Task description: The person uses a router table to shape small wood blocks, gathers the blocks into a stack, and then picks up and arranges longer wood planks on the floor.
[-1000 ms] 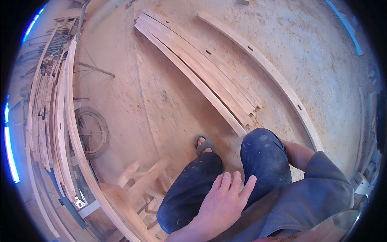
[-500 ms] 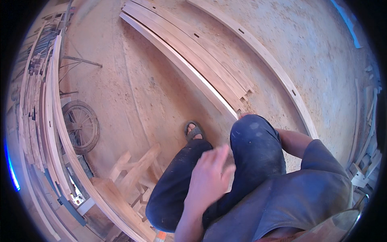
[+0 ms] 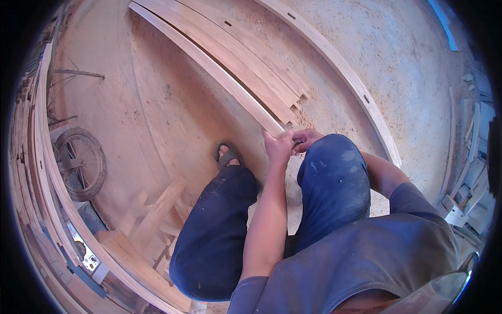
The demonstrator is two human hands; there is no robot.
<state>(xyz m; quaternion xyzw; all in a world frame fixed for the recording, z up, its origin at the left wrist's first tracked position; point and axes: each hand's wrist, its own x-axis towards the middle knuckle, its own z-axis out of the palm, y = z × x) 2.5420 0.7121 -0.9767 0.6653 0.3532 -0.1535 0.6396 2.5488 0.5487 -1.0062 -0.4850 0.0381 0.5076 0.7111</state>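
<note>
A long pale wooden board (image 3: 209, 63), tilted on its narrow edge, runs from the far left to just before my knees. My left hand (image 3: 278, 146) is closed around its near end, thumb on the side face. Right beside it, against that same end, is my right hand (image 3: 307, 140), its fingers curled in. My right knee covers part of that hand. A small dark spot shows between its fingers, too small to name. Several flat curved boards (image 3: 251, 68) with notched ends lie alongside, to the right of the held one.
Another curved board (image 3: 334, 60) with slots lies farther right on the dusty floor. At left are a spoked wheel (image 3: 79, 163), stacked long timbers (image 3: 42, 172) and a wooden trestle (image 3: 151, 214). Offcuts (image 3: 470, 191) are piled at the right edge. My sandalled foot (image 3: 228, 155) stands left of the board.
My left hand has gone from above my lap forward to the board's end and closed on it. The board's near end has shifted left and up in view, and my right hand shows beside my knee.
</note>
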